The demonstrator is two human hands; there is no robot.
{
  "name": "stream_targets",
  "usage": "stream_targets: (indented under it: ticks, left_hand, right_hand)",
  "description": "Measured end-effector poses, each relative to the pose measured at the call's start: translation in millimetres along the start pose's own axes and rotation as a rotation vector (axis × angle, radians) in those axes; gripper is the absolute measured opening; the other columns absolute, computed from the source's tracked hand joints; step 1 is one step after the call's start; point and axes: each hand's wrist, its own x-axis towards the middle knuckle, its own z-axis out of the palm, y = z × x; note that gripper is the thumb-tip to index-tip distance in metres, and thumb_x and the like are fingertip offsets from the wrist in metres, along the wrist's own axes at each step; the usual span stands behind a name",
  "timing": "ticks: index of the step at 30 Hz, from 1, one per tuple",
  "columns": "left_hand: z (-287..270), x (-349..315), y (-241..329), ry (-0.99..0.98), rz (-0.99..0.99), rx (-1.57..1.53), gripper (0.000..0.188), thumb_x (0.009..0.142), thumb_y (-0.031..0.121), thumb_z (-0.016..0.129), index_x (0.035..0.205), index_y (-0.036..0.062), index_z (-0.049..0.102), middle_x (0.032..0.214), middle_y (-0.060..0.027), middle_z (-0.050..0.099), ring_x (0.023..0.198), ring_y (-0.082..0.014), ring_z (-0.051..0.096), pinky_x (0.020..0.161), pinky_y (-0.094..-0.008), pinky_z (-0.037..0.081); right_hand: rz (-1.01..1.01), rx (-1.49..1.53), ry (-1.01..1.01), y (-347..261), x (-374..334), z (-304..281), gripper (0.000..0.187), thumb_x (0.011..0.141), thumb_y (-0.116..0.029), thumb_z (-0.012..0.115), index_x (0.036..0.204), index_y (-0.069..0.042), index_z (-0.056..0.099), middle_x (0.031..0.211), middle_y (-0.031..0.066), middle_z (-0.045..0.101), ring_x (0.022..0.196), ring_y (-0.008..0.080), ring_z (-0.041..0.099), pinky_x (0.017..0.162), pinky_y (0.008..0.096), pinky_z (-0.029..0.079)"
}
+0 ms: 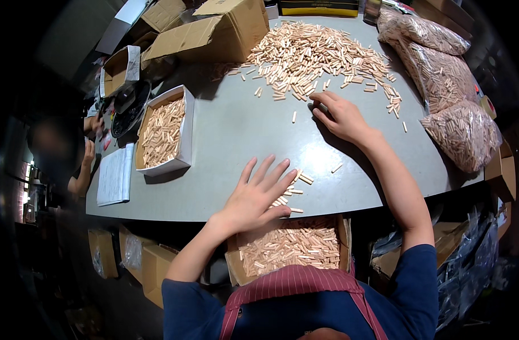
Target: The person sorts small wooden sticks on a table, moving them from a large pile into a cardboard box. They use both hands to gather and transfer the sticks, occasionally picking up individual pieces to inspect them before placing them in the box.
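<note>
Though dim around, pegs (311, 55) on tabletop (231, 124).

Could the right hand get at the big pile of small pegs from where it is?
Probably yes: the right hand is close to the near edge of the pile of pegs, and nothing appears to stand between them.

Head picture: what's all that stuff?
Table: one, grey, middle
Pegs: countless, tan, mostly far middle
Bags: about three, clear, far right
White box: one, white, left
Lower box: one, brown, below near edge
Carton: one, brown, far left
Small box: one, white, far left
Papers: one stack, whitish, left
Flat box: one, black-yellow, far edge
Plastic: several, clear, lower right
Floor boxes: several, brown, lower left
Other person: one, blurred, left edge
Apron: one, red striped, bottom
Left hand: one, bare, over loose pegs
Right hand: one, bare, by far pegs
</note>
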Motion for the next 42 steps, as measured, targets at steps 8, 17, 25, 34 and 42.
stream_targets:
  ticks: [8, 17, 25, 34, 42]
  left_hand:
    - [4.1, -1.8, -3.3, -0.002, 0.004, -0.038, 0.090, 0.101, 0.058, 0.057, 0.165, 0.0011, 0.030, 0.172, -0.0215, 0.027, 0.161, -0.0411, 0.020, 0.130, -0.0565, 0.010]
    - [1.2, 15.9, -13.2, 0.011, 0.107, -0.029, 0.140, 0.076, 0.090, 0.059, 0.161, -0.0137, 0.019, 0.170, -0.0301, 0.025, 0.161, -0.0425, 0.020, 0.130, -0.0579, 0.010]
    - [-3.5, 50.5, -8.6, -0.017, 0.291, -0.064, 0.144, 0.069, 0.089, 0.066, 0.163, -0.0098, 0.020, 0.169, -0.0318, 0.024, 0.160, -0.0444, 0.023, 0.129, -0.0605, 0.014]
    - [14.8, 101.9, 11.3, -0.043, 0.602, -0.263, 0.097, 0.097, 0.059, 0.064, 0.160, -0.0080, 0.033, 0.166, -0.0295, 0.034, 0.157, -0.0443, 0.030, 0.130, -0.0522, 0.024]
    - [16.1, 37.6, 25.7, -0.084, 0.722, -0.478, 0.052, 0.107, 0.023, 0.057, 0.153, -0.0015, 0.051, 0.163, -0.0224, 0.045, 0.153, -0.0368, 0.041, 0.125, -0.0516, 0.035]
  right_hand:
    - [-0.018, -0.024, 0.018, -0.2, -2.3, 2.8, 0.039, 0.104, -0.024, 0.064, 0.139, -0.007, 0.059, 0.127, 0.0159, 0.068, 0.106, 0.0383, 0.070, 0.089, 0.0452, 0.057]
    - [0.053, 0.031, 0.010, -7.0, -0.2, 0.7, 0.060, 0.104, -0.027, 0.064, 0.155, -0.009, 0.038, 0.125, 0.0188, 0.069, 0.104, 0.0397, 0.070, 0.085, 0.0495, 0.057]
    - [0.056, 0.023, 0.030, -13.4, 0.0, -1.7, 0.064, 0.104, -0.030, 0.064, 0.157, -0.010, 0.035, 0.130, 0.0211, 0.067, 0.109, 0.0410, 0.070, 0.087, 0.0506, 0.057]
    - [0.001, 0.078, 0.113, 2.7, 3.4, -2.4, 0.052, 0.104, -0.029, 0.065, 0.147, -0.005, 0.050, 0.124, 0.0217, 0.070, 0.104, 0.0397, 0.071, 0.088, 0.0462, 0.057]
    - [0.004, 0.074, 0.067, 7.0, 2.8, -4.7, 0.041, 0.105, -0.030, 0.062, 0.135, -0.002, 0.059, 0.112, 0.0210, 0.072, 0.102, 0.0401, 0.070, 0.087, 0.0475, 0.056]
